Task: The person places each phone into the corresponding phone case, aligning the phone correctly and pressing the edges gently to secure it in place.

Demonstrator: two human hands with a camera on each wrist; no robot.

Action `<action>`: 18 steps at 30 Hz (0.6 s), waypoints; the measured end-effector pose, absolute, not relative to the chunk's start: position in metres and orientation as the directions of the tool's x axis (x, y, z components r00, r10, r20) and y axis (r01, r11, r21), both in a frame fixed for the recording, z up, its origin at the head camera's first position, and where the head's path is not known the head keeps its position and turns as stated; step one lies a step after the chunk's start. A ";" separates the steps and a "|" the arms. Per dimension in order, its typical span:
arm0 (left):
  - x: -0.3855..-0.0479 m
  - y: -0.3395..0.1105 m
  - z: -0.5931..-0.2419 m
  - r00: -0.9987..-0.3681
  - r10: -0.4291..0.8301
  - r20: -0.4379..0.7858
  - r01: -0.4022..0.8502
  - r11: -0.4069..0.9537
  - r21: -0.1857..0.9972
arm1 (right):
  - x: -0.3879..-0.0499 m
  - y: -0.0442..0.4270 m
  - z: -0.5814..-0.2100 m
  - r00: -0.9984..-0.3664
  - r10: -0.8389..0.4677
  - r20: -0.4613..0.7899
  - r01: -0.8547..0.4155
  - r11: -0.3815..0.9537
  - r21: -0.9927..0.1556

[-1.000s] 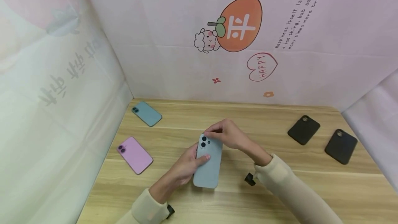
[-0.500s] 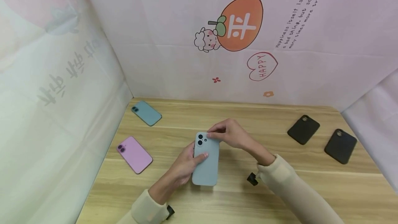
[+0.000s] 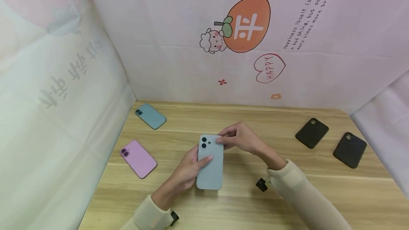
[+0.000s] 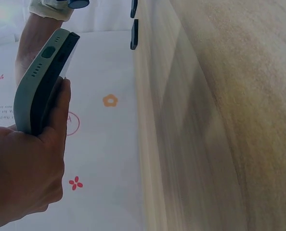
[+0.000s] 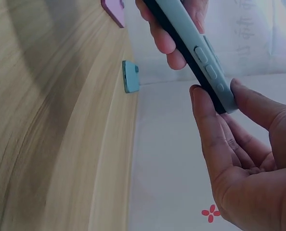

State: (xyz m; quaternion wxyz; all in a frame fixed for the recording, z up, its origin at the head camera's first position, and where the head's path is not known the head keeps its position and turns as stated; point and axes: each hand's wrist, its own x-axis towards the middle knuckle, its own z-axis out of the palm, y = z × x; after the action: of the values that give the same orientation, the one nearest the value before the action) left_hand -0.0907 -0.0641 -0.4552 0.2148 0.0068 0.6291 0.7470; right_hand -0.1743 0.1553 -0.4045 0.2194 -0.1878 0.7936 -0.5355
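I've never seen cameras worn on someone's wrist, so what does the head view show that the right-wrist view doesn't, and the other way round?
Only the head view: two black phone-shaped items, the printed heart reading HAPPY, and the lenses of the pale-blue phone.

Only the right-wrist view: that phone's side edge up close, with buttons and a dark layer along the pale one.

Both: left hand and right hand holding it, the pink phone, the teal phone and the wooden table.

I get a bright, even head view, soft shadows on the wooden tabletop (image 3: 243,201). Wrist views dimmer, upper-corner glare in both. Black phone case (image 3: 350,150) nearest the surface's right edge looks soft.
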 end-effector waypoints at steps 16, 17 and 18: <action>-0.091 -0.064 -0.453 -0.894 0.363 -0.262 -0.331 -0.140 0.933 | -0.174 0.156 -0.409 -0.839 -0.521 -0.159 -0.003 0.296 -0.955; -0.091 -0.064 -0.453 -0.893 0.369 -0.259 -0.331 -0.145 0.932 | -0.174 0.156 -0.409 -0.837 -0.523 -0.160 -0.002 0.295 -0.955; -0.092 -0.064 -0.453 -0.891 0.374 -0.257 -0.331 -0.148 0.932 | -0.174 0.156 -0.409 -0.837 -0.523 -0.160 -0.001 0.295 -0.955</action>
State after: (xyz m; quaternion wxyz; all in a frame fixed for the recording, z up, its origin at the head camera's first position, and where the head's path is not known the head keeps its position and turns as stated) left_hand -0.0918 -0.0645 -0.4530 0.2327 0.0177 0.6098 0.7574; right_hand -0.1739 0.1561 -0.4088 0.2294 -0.1701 0.7713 -0.5688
